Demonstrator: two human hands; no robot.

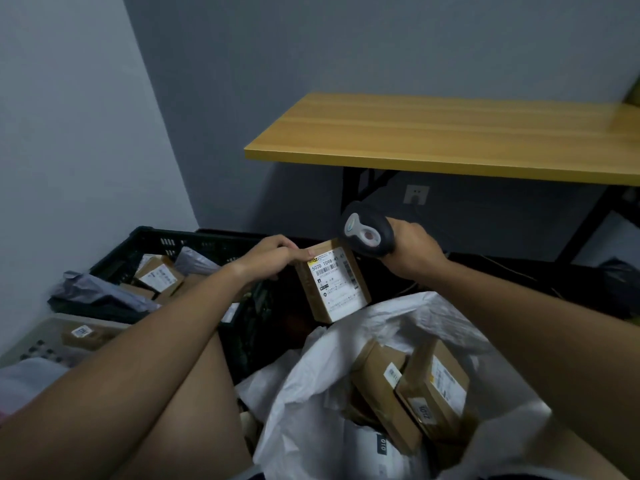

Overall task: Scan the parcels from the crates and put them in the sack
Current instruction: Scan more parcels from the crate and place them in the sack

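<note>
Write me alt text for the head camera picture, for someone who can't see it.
A person's left hand holds a labelled cardboard parcel up while the right hand aims a handheld barcode scanner at it. Below is an open white sack already holding parcels; a black crate of parcels sits at left.

"502D T098" on the held parcel's label (337,287); "010" on a white bag (382,446) in the sack.

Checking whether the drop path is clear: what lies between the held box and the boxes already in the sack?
In the head view, only the sack's crumpled white rim lies between the held box and the boxes in the sack.
</note>
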